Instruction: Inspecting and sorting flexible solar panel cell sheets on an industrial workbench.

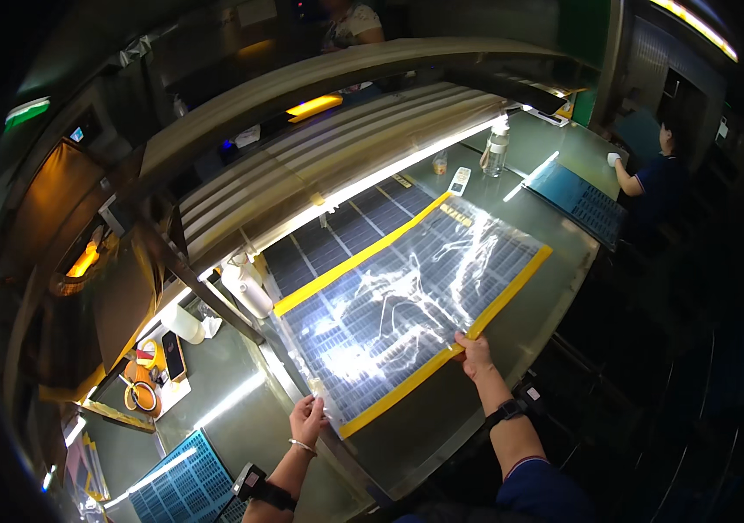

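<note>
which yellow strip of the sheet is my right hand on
The near strip, pinched by your right hand; the far strip, across the clear sheet, is untouched.

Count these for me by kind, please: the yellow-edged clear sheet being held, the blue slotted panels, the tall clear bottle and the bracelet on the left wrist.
Yellow-edged clear sheet: 1
Blue slotted panels: 2
Tall clear bottle: 1
Bracelet: 1
Total: 5

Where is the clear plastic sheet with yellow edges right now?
In the head view, the clear plastic sheet is mid-picture, with the left hand at its left edge and the right hand on its near yellow edge.
</note>
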A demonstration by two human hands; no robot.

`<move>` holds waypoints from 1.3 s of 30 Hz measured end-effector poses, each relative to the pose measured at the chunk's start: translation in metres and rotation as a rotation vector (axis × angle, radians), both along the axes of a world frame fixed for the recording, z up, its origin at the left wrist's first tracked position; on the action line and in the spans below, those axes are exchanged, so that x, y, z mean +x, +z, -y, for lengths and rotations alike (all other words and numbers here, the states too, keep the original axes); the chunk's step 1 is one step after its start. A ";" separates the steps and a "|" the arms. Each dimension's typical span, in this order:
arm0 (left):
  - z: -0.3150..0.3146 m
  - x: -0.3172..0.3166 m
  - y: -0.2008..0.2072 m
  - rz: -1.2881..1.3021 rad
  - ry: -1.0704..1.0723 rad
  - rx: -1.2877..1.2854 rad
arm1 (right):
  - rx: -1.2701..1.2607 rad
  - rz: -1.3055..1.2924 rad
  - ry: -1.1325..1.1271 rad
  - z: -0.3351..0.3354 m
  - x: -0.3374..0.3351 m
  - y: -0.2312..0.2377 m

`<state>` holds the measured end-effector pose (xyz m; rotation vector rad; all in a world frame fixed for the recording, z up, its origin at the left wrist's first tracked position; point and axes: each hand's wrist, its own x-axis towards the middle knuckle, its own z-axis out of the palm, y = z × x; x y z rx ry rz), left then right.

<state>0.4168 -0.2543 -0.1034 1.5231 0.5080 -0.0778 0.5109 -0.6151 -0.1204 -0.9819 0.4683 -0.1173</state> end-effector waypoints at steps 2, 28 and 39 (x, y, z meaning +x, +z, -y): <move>-0.019 -0.014 -0.001 0.077 -0.029 0.127 | -0.004 0.010 -0.014 0.008 -0.004 0.006; -0.042 -0.072 0.019 -0.054 -0.461 1.301 | -0.052 0.087 -0.019 -0.039 0.159 0.002; -0.034 -0.089 0.054 -0.116 -0.502 1.267 | -0.252 0.194 0.134 -0.113 0.201 0.033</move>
